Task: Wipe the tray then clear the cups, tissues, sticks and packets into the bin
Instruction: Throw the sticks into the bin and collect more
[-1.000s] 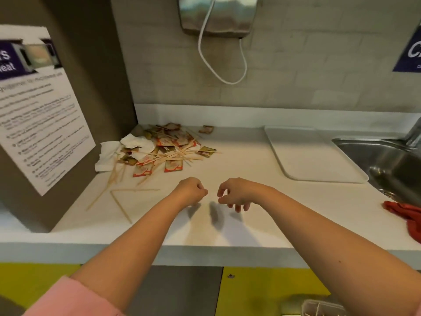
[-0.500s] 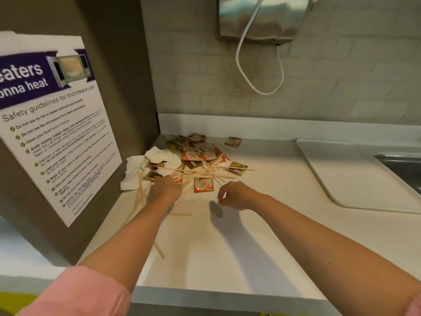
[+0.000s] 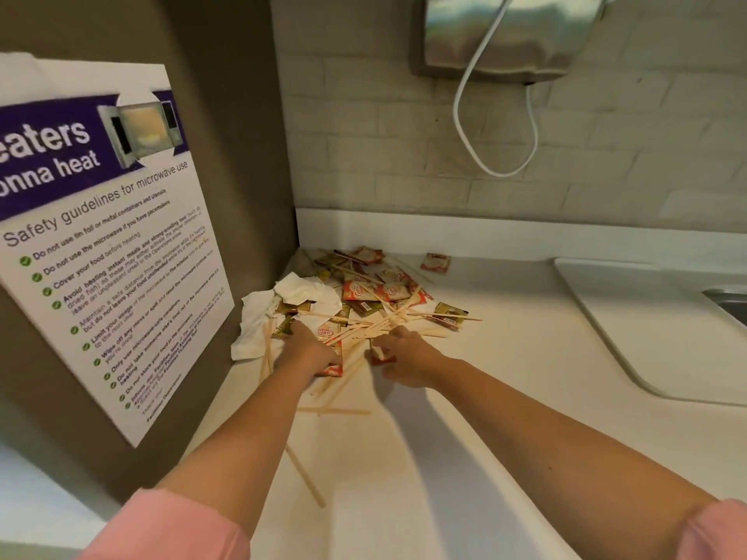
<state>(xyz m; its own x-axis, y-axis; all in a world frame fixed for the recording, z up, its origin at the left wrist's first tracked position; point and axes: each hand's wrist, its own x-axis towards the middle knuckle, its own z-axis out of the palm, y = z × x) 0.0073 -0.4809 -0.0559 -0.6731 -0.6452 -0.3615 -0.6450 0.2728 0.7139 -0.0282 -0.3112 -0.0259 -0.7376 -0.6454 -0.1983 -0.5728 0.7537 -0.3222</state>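
Observation:
A heap of red and green packets (image 3: 366, 293) and thin wooden sticks (image 3: 404, 317) lies in the counter's back left corner. Crumpled white tissues (image 3: 291, 301) sit at the heap's left side. My left hand (image 3: 307, 351) is on the heap's near left edge, fingers curled down into packets and sticks; a red packet shows under its palm. My right hand (image 3: 408, 357) is at the near right edge and pinches a small red packet (image 3: 382, 356). The white tray (image 3: 646, 317) lies flat on the counter to the right. No cups or bin in view.
One packet (image 3: 435, 262) lies apart near the back wall. Loose sticks (image 3: 307, 478) lie on the counter near my left forearm. A poster board (image 3: 101, 236) stands on the left. A steel dispenser with a white cable (image 3: 505, 34) hangs above. A sink edge (image 3: 727, 301) shows at right.
Both hands moved forward from mid-counter into the heap. The left hand went into packets and sticks, and the right took hold of a red packet. The view came closer and turned left.

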